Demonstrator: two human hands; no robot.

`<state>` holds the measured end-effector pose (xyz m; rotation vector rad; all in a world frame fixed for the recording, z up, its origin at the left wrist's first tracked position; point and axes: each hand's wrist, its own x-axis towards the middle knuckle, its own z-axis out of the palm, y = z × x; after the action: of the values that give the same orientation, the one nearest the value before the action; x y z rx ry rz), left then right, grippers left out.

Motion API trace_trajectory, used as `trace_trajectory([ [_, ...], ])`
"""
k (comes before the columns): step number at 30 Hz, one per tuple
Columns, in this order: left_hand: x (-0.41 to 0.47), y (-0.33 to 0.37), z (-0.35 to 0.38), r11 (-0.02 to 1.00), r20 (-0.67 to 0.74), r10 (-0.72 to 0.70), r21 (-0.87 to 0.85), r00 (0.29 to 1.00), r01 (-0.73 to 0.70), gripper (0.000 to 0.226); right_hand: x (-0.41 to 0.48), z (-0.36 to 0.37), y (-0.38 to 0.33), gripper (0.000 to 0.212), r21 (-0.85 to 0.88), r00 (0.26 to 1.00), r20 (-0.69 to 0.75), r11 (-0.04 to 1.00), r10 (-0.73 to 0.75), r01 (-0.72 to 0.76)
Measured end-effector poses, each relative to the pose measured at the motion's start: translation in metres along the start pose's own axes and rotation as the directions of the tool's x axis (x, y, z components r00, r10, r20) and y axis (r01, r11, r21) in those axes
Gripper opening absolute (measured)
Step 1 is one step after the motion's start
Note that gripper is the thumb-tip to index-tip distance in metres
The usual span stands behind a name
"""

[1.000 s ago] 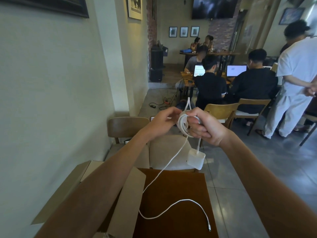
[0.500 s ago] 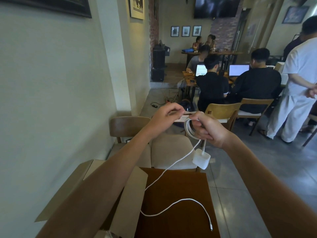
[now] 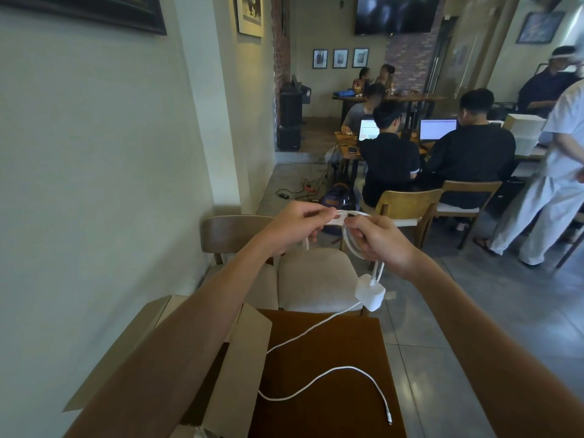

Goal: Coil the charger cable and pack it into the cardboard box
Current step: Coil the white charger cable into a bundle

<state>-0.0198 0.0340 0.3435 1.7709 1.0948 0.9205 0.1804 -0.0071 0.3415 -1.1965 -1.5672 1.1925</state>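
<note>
My right hand (image 3: 380,245) grips a small coil of white charger cable (image 3: 350,245) held up over the table's far edge. My left hand (image 3: 292,227) pinches the cable's strand just left of the coil, the two hands nearly touching. The white plug block (image 3: 370,292) dangles below my right hand. The loose tail of the cable (image 3: 316,379) snakes over the brown table (image 3: 331,412) and ends in a small connector (image 3: 388,418). The open cardboard box (image 3: 240,349) stands at the table's left, partly hidden by my left forearm.
A wall runs close along the left. A cushioned chair (image 3: 313,279) stands just beyond the table. Farther off, several people sit at tables with laptops, and a person in white (image 3: 550,197) stands at the right on the grey tiled floor.
My hands have risen slightly and drawn the strand sideways across the top of the coil. The plug block swung a little to the right. The tail on the table barely shifted.
</note>
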Motion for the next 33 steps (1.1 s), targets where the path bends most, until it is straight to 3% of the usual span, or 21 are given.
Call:
trace_trajectory([
  [6,-0.006,-0.002,-0.002,0.996,0.138,-0.066,-0.045,0.988,0.073,0.023,-0.001,-0.003,0.004,0.041,0.014,0.999,-0.017,0.999,0.045,-0.045],
  [12,0.001,-0.012,-0.003,0.994,-0.095,-0.104,0.013,0.99,0.105,0.026,-0.002,-0.003,0.004,0.04,0.087,0.992,-0.107,0.994,0.073,-0.064],
  [18,-0.003,-0.009,-0.006,0.94,-0.08,-0.175,-0.31,0.981,0.143,0.026,0.0,-0.005,0.013,0.041,0.093,0.969,-0.203,0.988,0.142,-0.125],
  [21,-0.006,-0.001,-0.004,0.817,-0.021,-0.305,-0.519,0.952,0.25,0.028,-0.001,-0.003,0.017,0.041,0.054,0.95,-0.263,0.986,0.169,-0.16],
  [26,-0.008,0.003,-0.004,0.375,0.16,-0.41,-0.868,0.898,0.326,0.036,-0.004,0.0,0.01,0.044,0.007,0.953,-0.276,0.991,0.128,-0.131],
  [27,-0.009,0.002,-0.005,0.388,0.171,-0.401,-0.858,0.9,0.336,0.036,-0.005,0.0,0.009,0.045,-0.011,0.956,-0.27,0.992,0.119,-0.126],
  [28,-0.01,0.001,-0.004,0.472,0.176,-0.397,-0.802,0.901,0.365,0.035,-0.006,0.0,0.009,0.045,-0.029,0.957,-0.269,0.992,0.107,-0.119],
  [31,-0.016,0.0,0.0,0.775,0.255,-0.373,-0.443,0.892,0.451,0.03,-0.006,0.001,0.009,0.045,-0.083,0.954,-0.294,0.993,0.061,-0.089],
  [33,-0.018,0.001,0.003,0.852,0.333,-0.362,-0.261,0.87,0.454,0.03,-0.004,0.003,0.009,0.045,-0.069,0.948,-0.315,0.995,0.046,-0.072],
])
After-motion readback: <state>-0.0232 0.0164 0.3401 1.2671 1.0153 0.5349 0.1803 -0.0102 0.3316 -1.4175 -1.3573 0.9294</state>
